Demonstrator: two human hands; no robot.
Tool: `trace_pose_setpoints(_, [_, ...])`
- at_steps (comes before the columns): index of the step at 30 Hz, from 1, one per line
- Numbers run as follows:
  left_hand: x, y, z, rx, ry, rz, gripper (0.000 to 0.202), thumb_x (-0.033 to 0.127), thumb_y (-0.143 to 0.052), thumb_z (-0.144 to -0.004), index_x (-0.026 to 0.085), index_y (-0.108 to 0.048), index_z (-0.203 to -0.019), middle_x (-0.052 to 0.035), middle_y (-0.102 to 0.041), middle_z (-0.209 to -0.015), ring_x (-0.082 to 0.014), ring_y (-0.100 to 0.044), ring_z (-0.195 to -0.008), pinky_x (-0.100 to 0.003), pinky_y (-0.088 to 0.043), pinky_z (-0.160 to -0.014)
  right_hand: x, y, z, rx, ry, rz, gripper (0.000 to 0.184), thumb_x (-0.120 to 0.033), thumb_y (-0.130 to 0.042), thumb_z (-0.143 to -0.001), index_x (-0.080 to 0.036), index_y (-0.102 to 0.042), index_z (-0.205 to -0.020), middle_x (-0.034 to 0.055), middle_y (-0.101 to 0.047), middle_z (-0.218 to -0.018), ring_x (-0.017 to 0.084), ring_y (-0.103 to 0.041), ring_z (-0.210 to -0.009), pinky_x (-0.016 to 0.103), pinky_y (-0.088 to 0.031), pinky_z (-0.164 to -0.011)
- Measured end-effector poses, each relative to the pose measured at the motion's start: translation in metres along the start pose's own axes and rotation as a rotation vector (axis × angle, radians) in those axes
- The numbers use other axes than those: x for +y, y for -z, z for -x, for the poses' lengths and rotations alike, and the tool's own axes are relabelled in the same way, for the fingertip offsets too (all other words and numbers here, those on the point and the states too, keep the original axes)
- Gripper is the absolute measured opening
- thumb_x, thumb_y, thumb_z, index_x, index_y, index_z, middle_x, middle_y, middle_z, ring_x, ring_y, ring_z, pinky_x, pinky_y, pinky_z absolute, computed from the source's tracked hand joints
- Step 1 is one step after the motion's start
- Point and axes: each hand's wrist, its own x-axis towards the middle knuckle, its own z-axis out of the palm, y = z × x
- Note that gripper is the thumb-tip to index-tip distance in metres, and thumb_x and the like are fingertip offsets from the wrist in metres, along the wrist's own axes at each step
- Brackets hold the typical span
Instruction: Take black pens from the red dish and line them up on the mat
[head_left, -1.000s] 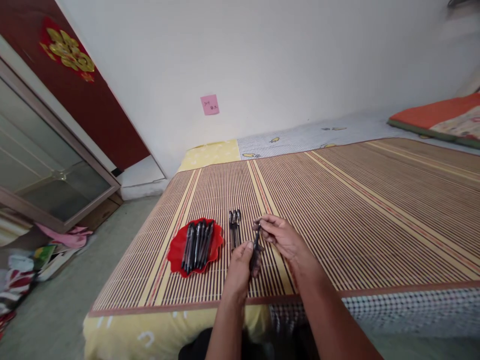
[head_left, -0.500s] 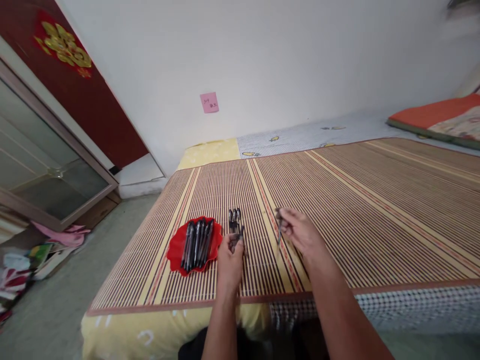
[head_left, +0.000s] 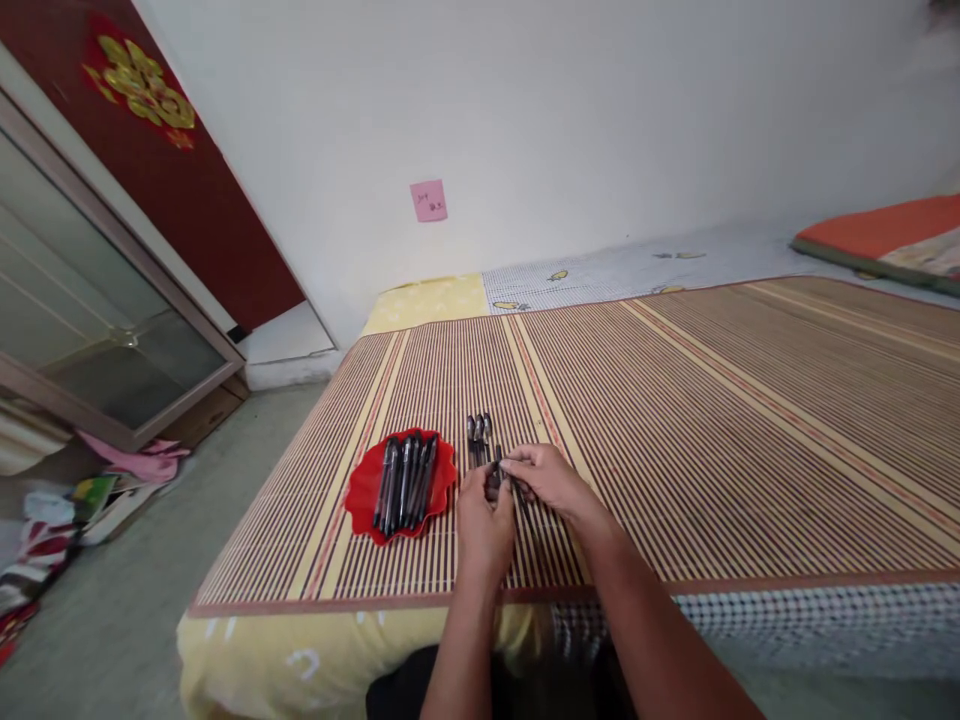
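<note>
My left hand (head_left: 486, 515) and my right hand (head_left: 551, 480) meet over the mat, fingertips touching. The left fingers are pinched round a dark pen piece (head_left: 498, 453), whose tip sticks up between the hands. Slanting down from under my right fingers is a thin dark pen (head_left: 526, 512); whether the two pieces are joined is hidden by the fingers. Just beyond the hands, three black pens (head_left: 479, 428) lie side by side, partly covered by my left hand. To the left, a red scalloped plate (head_left: 360, 490) holds several black pens (head_left: 406, 485).
A striped bamboo mat (head_left: 675, 430) covers the bed, its front edge close to my body. An orange folded quilt (head_left: 885, 230) lies at the far right. A pink note (head_left: 429, 201) is stuck on the wall. Clothes (head_left: 45, 540) lie on the floor at left.
My right hand has moved left with its pen and now meets my left hand; before, they were apart, each with a dark piece. The view has shifted slightly.
</note>
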Motion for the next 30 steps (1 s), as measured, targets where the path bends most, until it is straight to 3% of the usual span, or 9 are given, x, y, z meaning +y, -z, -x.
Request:
trace_pose_setpoints(4, [0.001,0.008,0.000,0.065,-0.074,-0.115,0.025,0.022,-0.052,-0.092,0.016,-0.065,-0.113,-0.0130,-0.065,-0.105,-0.0272,-0.063,-0.101,-0.041,-0.049,-0.093,0.004,0.004,-0.007,0.093,-0.006,0.042,0.024,-0.042,-0.071,-0.074,-0.018,-0.065,-0.072,-0.0050,-0.053,-0.051,0.010,-0.045,-0.045,0.024,-0.033,-0.046])
trace_pose_setpoints(8, [-0.004,0.016,-0.001,0.097,-0.119,-0.192,0.025,0.020,-0.044,-0.096,0.016,-0.064,-0.111,-0.0136,-0.065,-0.105,-0.0279,-0.062,-0.101,-0.043,-0.049,-0.093,0.003,0.001,-0.018,0.206,0.056,0.335,0.016,-0.031,-0.064,-0.080,-0.016,-0.070,-0.076,0.0034,-0.068,-0.068,0.016,-0.062,-0.064,0.027,-0.045,-0.060])
trace_pose_setpoints(12, [-0.010,0.017,-0.001,0.027,-0.144,-0.267,0.029,0.014,-0.043,-0.094,0.016,-0.065,-0.112,-0.0148,-0.067,-0.110,-0.0287,-0.063,-0.107,-0.046,-0.049,-0.098,0.004,-0.008,-0.030,0.255,0.089,0.486,0.018,-0.026,-0.061,-0.082,-0.015,-0.072,-0.075,0.0074,-0.073,-0.076,0.019,-0.067,-0.072,0.029,-0.047,-0.068])
trace_pose_setpoints(21, [-0.019,0.009,0.001,-0.172,-0.247,-0.438,0.037,0.007,-0.054,-0.088,0.015,-0.066,-0.122,-0.0157,-0.064,-0.132,-0.0300,-0.052,-0.132,-0.052,-0.040,-0.115,0.013,-0.008,-0.042,0.299,0.132,0.554,0.018,-0.024,-0.063,-0.083,-0.012,-0.076,-0.083,0.0114,-0.076,-0.085,0.021,-0.069,-0.080,0.030,-0.048,-0.076])
trace_pose_setpoints(27, [-0.020,0.005,0.002,-0.245,-0.259,-0.525,0.043,0.006,-0.058,-0.084,0.017,-0.066,-0.125,-0.0129,-0.063,-0.137,-0.0348,-0.041,-0.142,-0.058,-0.034,-0.118,0.015,-0.007,-0.045,0.324,0.139,0.506,0.022,-0.021,-0.063,-0.084,-0.011,-0.075,-0.100,0.0145,-0.077,-0.098,0.022,-0.071,-0.089,0.032,-0.052,-0.082])
trace_pose_setpoints(30, [-0.019,0.004,0.003,-0.253,-0.242,-0.543,0.043,0.005,-0.057,-0.085,0.015,-0.066,-0.126,-0.0145,-0.061,-0.138,-0.0348,-0.040,-0.143,-0.057,-0.034,-0.119,0.016,-0.007,-0.045,0.313,0.122,0.471,0.031,-0.017,-0.060,-0.086,-0.012,-0.071,-0.115,0.0131,-0.076,-0.099,0.020,-0.072,-0.082,0.030,-0.055,-0.076])
